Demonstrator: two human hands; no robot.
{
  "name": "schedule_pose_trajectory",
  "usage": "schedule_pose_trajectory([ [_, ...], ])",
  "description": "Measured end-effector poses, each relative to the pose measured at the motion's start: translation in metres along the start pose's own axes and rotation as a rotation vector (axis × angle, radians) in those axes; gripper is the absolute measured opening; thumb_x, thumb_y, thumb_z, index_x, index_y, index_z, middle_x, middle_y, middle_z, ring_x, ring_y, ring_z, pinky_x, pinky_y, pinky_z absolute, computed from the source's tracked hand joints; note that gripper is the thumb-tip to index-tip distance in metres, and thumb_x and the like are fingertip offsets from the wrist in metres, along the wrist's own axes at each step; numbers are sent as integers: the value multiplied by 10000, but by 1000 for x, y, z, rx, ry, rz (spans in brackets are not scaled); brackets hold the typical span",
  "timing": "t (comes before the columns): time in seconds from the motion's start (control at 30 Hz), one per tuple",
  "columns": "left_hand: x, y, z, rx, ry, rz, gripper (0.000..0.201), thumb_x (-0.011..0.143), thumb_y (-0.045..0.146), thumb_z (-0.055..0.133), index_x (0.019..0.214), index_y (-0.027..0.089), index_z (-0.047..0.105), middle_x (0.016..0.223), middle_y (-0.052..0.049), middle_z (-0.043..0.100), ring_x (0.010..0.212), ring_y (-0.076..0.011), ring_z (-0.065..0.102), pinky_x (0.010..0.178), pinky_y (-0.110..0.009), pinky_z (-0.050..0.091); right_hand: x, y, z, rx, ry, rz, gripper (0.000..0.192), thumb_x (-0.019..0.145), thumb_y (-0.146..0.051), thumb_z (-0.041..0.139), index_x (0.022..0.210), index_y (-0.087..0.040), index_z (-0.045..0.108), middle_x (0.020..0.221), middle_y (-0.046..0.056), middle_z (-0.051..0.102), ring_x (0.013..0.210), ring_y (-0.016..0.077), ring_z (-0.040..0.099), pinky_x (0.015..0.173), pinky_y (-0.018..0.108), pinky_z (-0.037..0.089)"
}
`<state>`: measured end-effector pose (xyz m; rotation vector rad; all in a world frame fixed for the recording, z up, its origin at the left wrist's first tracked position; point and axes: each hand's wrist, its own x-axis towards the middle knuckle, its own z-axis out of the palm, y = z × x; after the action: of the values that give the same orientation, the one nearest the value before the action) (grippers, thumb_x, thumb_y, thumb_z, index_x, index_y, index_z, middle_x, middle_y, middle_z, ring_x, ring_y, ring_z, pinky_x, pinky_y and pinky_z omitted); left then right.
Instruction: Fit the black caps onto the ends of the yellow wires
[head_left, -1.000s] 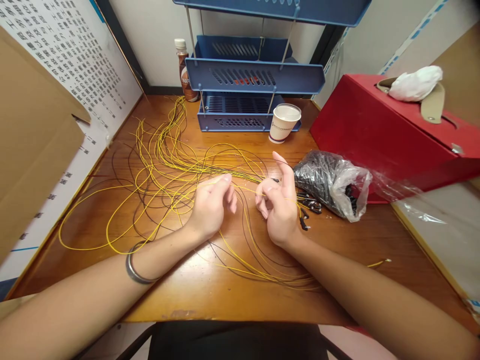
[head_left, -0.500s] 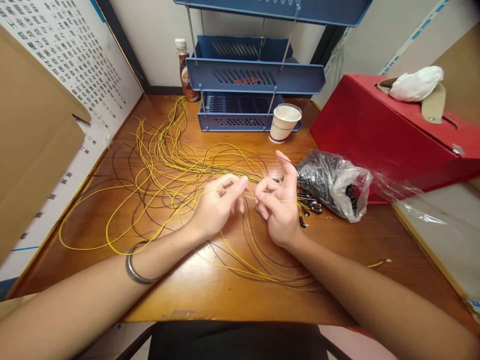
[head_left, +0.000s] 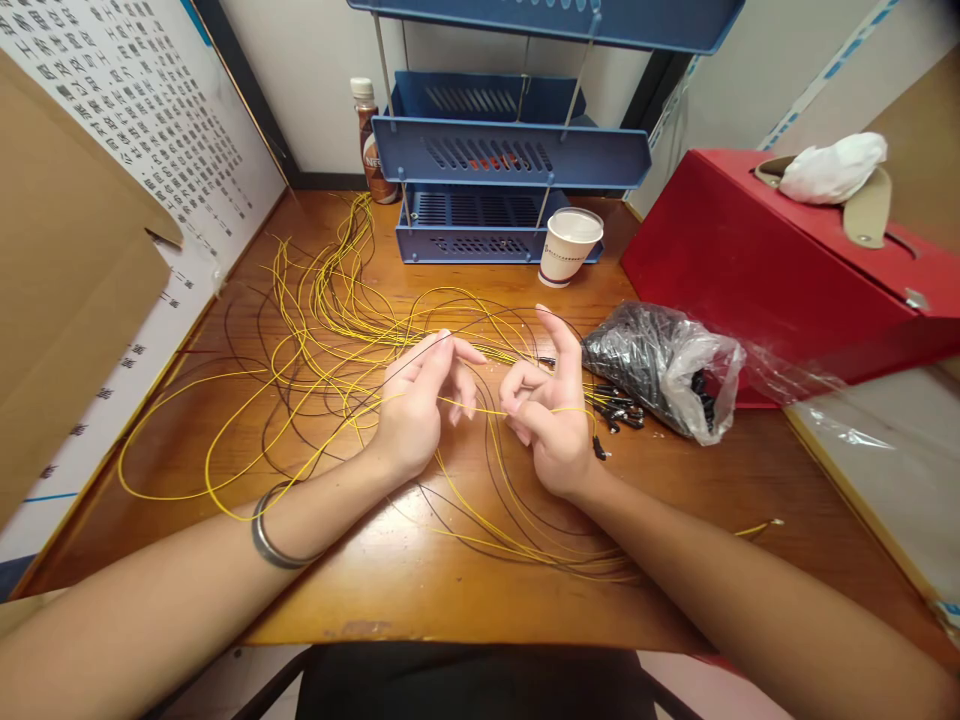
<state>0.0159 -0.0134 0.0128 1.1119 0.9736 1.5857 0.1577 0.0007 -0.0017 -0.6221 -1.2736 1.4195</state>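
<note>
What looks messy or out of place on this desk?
The yellow wires sprawl in tangled loops across the wooden desk, mixed with dark wires. Small black connectors have spilled from the open plastic bag. Both hands hold one yellow wire.

Two bare forearms, no sleeves in view. Left hand (head_left: 416, 415): no rings, short nails. Left wrist: thin dark-grey metal bangle (head_left: 271, 535), plain, smooth, loosely fitted. Right hand (head_left: 551, 420): no rings, short nails; right wrist without watch or band.
</note>
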Motion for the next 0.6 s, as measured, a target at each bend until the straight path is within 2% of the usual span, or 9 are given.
schedule_pose_trajectory([
  [0.17, 0, 1, 0, 85, 16, -43, 458, 947, 491, 604, 610, 186, 542, 452, 30, 516, 394, -66, 444, 431, -213, 364, 6, 1, -2, 103, 59, 61, 740, 800, -234, 635, 1457, -375, 326, 650, -91, 546, 372, 83, 283, 359, 243, 168],
  [0.27, 0, 1, 0, 136, 42, -32, 536, 914, 539, 640, 550, 194, 450, 446, 32, 489, 404, -62, 434, 459, -220, 369, 10, 3, -5, 171, 86, 72, 757, 807, -274, 617, 1483, -355, 285, 649, -100, 564, 354, 72, 279, 353, 236, 167],
  [0.4, 5, -1, -3, 42, 152, -93, 622, 954, 674, 431, 538, 214, 388, 419, 19, 444, 371, -86, 407, 432, -253, 345, 11, 4, -5, 200, 100, 65, 793, 808, -307, 627, 1505, -328, 251, 640, -112, 573, 347, 65, 274, 352, 229, 166],
  [0.47, 7, -2, -3, 24, 202, -111, 604, 978, 626, 406, 538, 214, 390, 419, 18, 441, 367, -89, 403, 434, -256, 345, 11, 3, -4, 188, 108, 53, 767, 824, -329, 628, 1501, -330, 268, 639, -112, 572, 347, 63, 278, 356, 231, 170],
  [0.6, 6, -2, -2, 81, 222, -68, 571, 965, 483, 518, 497, 211, 336, 399, 49, 327, 343, -73, 397, 431, -251, 323, 12, 2, -3, 181, 170, 64, 539, 933, -518, 520, 1420, -333, 381, 603, -100, 551, 332, 72, 273, 358, 243, 157],
])
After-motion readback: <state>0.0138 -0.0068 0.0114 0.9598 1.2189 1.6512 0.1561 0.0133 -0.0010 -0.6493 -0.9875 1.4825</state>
